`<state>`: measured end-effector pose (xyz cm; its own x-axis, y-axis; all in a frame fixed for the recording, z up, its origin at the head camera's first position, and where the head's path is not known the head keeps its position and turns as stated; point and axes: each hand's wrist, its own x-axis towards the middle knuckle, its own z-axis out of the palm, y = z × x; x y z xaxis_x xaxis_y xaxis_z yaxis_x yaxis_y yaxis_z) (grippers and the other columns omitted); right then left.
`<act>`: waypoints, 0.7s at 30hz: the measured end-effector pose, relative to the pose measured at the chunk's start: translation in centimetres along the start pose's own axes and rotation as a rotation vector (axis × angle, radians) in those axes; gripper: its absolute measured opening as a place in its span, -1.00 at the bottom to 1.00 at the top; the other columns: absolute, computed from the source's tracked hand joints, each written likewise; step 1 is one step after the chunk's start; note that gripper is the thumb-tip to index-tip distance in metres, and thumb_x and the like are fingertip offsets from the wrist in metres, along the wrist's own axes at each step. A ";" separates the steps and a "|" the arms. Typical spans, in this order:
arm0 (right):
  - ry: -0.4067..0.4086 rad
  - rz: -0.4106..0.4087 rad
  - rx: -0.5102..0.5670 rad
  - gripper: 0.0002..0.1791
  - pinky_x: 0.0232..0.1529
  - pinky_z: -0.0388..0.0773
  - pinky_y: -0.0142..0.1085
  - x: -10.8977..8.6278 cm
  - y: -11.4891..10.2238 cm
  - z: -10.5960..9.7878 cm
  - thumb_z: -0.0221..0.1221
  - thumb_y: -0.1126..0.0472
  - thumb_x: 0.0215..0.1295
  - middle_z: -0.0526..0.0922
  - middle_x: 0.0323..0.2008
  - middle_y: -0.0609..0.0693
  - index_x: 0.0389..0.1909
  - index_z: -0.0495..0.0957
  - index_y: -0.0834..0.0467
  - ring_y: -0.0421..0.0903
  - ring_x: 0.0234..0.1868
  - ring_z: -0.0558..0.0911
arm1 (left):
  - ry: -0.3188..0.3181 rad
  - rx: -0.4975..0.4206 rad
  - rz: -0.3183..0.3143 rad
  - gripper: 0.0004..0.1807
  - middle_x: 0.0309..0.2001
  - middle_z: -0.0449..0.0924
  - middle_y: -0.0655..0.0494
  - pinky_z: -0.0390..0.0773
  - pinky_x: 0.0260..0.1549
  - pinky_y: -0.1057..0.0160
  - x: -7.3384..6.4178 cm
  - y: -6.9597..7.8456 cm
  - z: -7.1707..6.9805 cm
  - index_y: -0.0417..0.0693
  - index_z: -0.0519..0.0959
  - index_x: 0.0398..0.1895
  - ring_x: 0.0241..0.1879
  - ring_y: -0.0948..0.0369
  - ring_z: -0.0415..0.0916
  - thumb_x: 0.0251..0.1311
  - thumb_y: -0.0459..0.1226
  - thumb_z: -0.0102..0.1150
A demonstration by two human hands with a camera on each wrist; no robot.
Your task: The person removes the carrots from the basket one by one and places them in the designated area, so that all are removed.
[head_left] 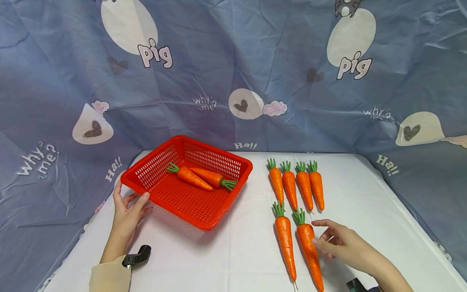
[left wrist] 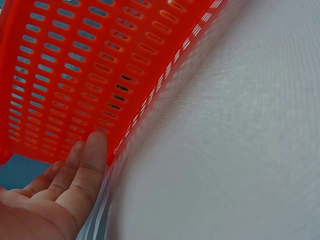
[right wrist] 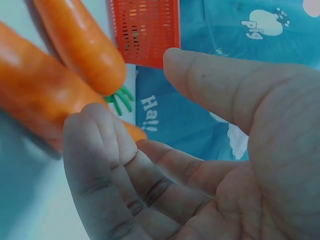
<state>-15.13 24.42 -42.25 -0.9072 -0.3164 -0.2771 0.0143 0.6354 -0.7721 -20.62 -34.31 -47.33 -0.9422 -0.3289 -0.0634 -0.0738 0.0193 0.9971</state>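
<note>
My left hand [head_left: 127, 215] is at the near left corner of a red plastic basket [head_left: 219, 219], thumb by the rim and fingers against the outside. From the left wrist, the fingers [left wrist: 87, 165] touch its slotted wall. Two carrots lie inside, one [head_left: 193, 178] with its green top leftward, the other [head_left: 208, 177] rightward. My right hand [head_left: 337, 243] hovers beside the nearest right carrot [head_left: 308, 247], thumb and forefinger parted near its upper part. Nothing sits between them in the right wrist view. Another carrot [head_left: 285, 239] lies just left. Whether the fingertips touch the carrot, I cannot tell.
Farther back stands a row of several carrots, tops away from me, including the leftmost [head_left: 276, 182] and rightmost [head_left: 316, 188]. All lie on a white tablecloth [head_left: 365, 194]. Blue printed cloth [head_left: 204, 73] rises behind and at both sides.
</note>
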 end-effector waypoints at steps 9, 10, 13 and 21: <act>-0.019 -0.111 -0.004 -0.32 -0.34 0.65 -0.34 0.8 -1.8 -0.5 0.33 0.10 0.51 0.62 -0.31 0.04 0.47 0.37 0.35 -0.15 -0.46 0.61 | -0.007 -0.003 0.019 0.13 0.30 0.18 0.22 0.78 -0.11 0.39 0.0 -0.1 0.1 0.76 -0.40 0.67 -0.07 0.50 0.65 0.51 -0.10 0.30; -0.020 -0.111 -0.005 -0.32 -0.34 0.66 -0.34 0.8 -1.9 -0.5 0.33 0.09 0.51 0.63 -0.31 0.05 0.48 0.37 0.35 -0.15 -0.45 0.61 | -0.006 -0.001 0.022 0.13 0.30 0.19 0.22 0.78 -0.11 0.39 0.0 -0.1 0.1 0.77 -0.39 0.67 -0.08 0.50 0.66 0.50 -0.09 0.31; -0.023 -0.118 -0.020 -0.32 -0.33 0.67 -0.34 1.1 -2.4 -0.6 0.32 0.08 0.52 0.65 -0.28 0.06 0.48 0.38 0.34 -0.13 -0.42 0.63 | -0.001 0.006 0.027 0.13 0.30 0.19 0.20 0.79 -0.12 0.37 0.0 -0.1 0.1 0.78 -0.38 0.66 -0.09 0.48 0.66 0.49 -0.09 0.31; -0.021 -0.172 -0.053 -0.33 -0.28 0.75 -0.32 2.1 -4.1 -0.6 0.35 0.05 0.49 0.64 -0.24 0.03 0.45 0.42 0.31 -0.08 -0.34 0.70 | 0.002 -0.005 0.021 0.12 0.29 0.19 0.21 0.79 -0.14 0.38 0.1 -0.1 0.1 0.76 -0.38 0.67 -0.09 0.49 0.66 0.51 -0.11 0.30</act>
<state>-17.38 21.57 -39.35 -0.8853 -0.4379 -0.1565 -0.1627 0.6068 -0.7780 -20.74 -34.28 -47.40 -0.9429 -0.3304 -0.0424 -0.0523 0.0211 0.9984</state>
